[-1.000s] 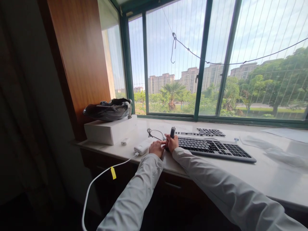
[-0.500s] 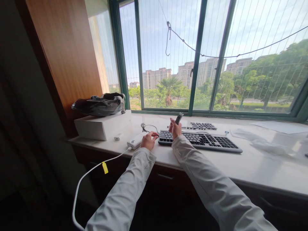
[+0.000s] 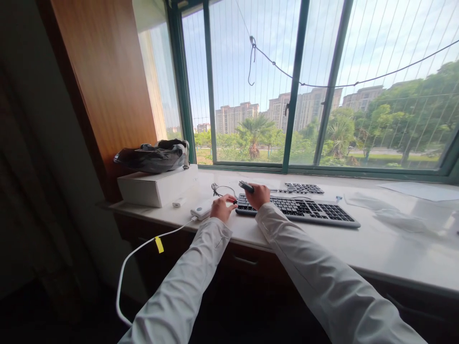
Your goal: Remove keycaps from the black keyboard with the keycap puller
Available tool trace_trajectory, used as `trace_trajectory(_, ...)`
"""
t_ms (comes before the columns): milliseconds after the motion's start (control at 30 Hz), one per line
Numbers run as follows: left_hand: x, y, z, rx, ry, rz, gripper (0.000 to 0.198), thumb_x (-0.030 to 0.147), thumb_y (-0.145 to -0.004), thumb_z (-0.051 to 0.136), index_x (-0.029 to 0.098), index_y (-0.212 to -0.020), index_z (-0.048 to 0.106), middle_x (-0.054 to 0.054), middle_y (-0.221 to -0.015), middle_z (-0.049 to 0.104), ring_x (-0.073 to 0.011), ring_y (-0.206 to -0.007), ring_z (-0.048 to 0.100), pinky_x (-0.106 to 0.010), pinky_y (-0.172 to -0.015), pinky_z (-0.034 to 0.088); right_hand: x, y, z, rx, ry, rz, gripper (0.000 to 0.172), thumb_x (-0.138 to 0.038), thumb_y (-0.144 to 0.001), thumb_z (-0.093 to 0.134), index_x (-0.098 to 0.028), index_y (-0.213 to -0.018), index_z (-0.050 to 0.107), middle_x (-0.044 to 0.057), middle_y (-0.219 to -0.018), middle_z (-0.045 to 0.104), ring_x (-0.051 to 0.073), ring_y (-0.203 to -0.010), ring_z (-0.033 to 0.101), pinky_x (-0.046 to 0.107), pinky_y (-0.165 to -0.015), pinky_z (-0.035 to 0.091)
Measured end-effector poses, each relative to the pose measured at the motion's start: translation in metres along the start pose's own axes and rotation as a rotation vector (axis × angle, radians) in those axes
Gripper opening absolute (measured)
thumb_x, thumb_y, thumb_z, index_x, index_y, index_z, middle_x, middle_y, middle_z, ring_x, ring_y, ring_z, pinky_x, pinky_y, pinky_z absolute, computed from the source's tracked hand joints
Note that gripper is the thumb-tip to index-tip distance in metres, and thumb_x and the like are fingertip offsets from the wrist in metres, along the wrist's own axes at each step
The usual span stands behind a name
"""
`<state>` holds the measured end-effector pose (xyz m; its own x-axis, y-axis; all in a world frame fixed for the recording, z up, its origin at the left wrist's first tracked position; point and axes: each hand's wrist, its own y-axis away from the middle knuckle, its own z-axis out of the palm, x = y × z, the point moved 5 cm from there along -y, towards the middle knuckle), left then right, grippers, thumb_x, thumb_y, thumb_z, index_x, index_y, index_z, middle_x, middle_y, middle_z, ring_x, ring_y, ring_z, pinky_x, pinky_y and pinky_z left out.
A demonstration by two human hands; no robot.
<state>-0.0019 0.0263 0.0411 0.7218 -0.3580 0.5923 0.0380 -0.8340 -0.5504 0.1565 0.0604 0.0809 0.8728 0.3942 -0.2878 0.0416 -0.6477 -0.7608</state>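
Note:
A dark computer keyboard (image 3: 322, 219) lies along the front of the white counter. My right hand (image 3: 259, 197) is closed around a short, dark, stick-like tool (image 3: 245, 187) above the keyboard's left part; the tool's kind is unclear, and one end points left. At the keyboard's left end, my left hand (image 3: 221, 209) has thumb and forefinger brought close together, with a small dark bit at their tips too small to name. Behind the keyboard, loose keycaps (image 3: 304, 188) are laid out in rows. The right hand hides some of the keys.
Left of my hands lie a white power bank (image 3: 201, 210) with a white cable (image 3: 139, 251), a small white block (image 3: 178, 202) and a coiled black cord (image 3: 215, 189). A white box (image 3: 143, 187) carries a dark bag (image 3: 150, 157). Clear plastic bags (image 3: 398, 217) lie at right.
My right hand has turned and tipped the tool from upright to pointing left, towards my left hand. My left hand stays at the keyboard's left end. The view has shifted slightly.

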Motion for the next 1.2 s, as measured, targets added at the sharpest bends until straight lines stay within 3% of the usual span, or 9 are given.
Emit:
trace_trajectory(133,-0.003,-0.001,0.003,-0.001,-0.037,0.016,0.02,0.024,-0.084,0.061,0.028,-0.103,0.065,0.001,-0.094,0.072,-0.0161,-0.09,0.065,-0.027,-0.082,0.047,0.019,-0.006,-0.021,-0.122,0.14,-0.237,0.031,-0.04,-0.085,0.048,-0.024,-0.09,0.074,0.009,-0.078,0.072,0.021,-0.07,0.063,0.028,-0.062,0.032)
trace_trajectory(200,-0.002,-0.001,0.006,-0.025,-0.052,0.057,0.02,0.023,-0.087,0.056,0.028,-0.104,0.065,0.0,-0.098,0.071,-0.0155,-0.093,0.064,-0.025,-0.083,0.047,0.041,-0.006,-0.034,-0.205,0.23,-0.327,0.03,-0.039,-0.082,0.052,-0.024,-0.096,0.073,0.008,-0.085,0.073,0.021,-0.074,0.064,0.028,-0.064,0.033)
trace_trajectory(400,0.006,0.001,0.018,-0.13,-0.145,0.141,0.023,0.028,-0.09,0.052,0.028,-0.107,0.067,-0.002,-0.103,0.068,-0.0166,-0.097,0.062,-0.026,-0.089,0.045,0.156,-0.004,-0.079,-0.223,0.475,-0.245,0.032,-0.038,-0.079,0.052,-0.026,-0.101,0.072,0.007,-0.089,0.073,0.023,-0.076,0.065,0.031,-0.064,0.035)
trace_trajectory(567,0.005,0.001,0.022,-0.143,-0.194,0.175,0.021,0.034,-0.087,0.056,0.029,-0.102,0.071,-0.002,-0.103,0.066,-0.0164,-0.096,0.062,-0.025,-0.091,0.045,0.23,0.007,-0.094,-0.222,0.534,-0.175,0.031,-0.039,-0.075,0.058,-0.027,-0.099,0.073,0.01,-0.091,0.073,0.024,-0.082,0.066,0.031,-0.064,0.035)
trace_trajectory(733,0.007,0.002,0.021,-0.096,-0.247,0.236,0.021,0.032,-0.087,0.058,0.026,-0.103,0.071,-0.002,-0.101,0.068,-0.0169,-0.093,0.063,-0.027,-0.087,0.048,0.239,0.005,-0.105,-0.098,0.531,-0.031,0.041,-0.047,-0.086,0.045,-0.021,-0.097,0.074,0.012,-0.08,0.072,0.024,-0.069,0.064,0.032,-0.061,0.035)
trace_trajectory(1033,0.016,0.009,0.011,-0.011,-0.485,0.253,0.022,0.033,-0.088,0.056,0.027,-0.104,0.069,0.0,-0.105,0.071,-0.0186,-0.096,0.065,-0.027,-0.086,0.048,0.233,0.005,-0.116,-0.148,0.452,0.034,0.042,-0.047,-0.088,0.041,-0.024,-0.09,0.076,0.012,-0.081,0.072,0.024,-0.072,0.064,0.031,-0.061,0.035)
trace_trajectory(1200,0.016,-0.017,0.005,0.003,-0.588,0.167,0.023,0.039,-0.088,0.054,0.03,-0.1,0.071,0.002,-0.101,0.072,-0.0192,-0.093,0.065,-0.027,-0.084,0.048,0.231,0.005,-0.115,-0.197,0.424,0.055,0.043,-0.05,-0.087,0.043,-0.023,-0.09,0.075,0.011,-0.083,0.072,0.023,-0.073,0.063,0.03,-0.063,0.036)
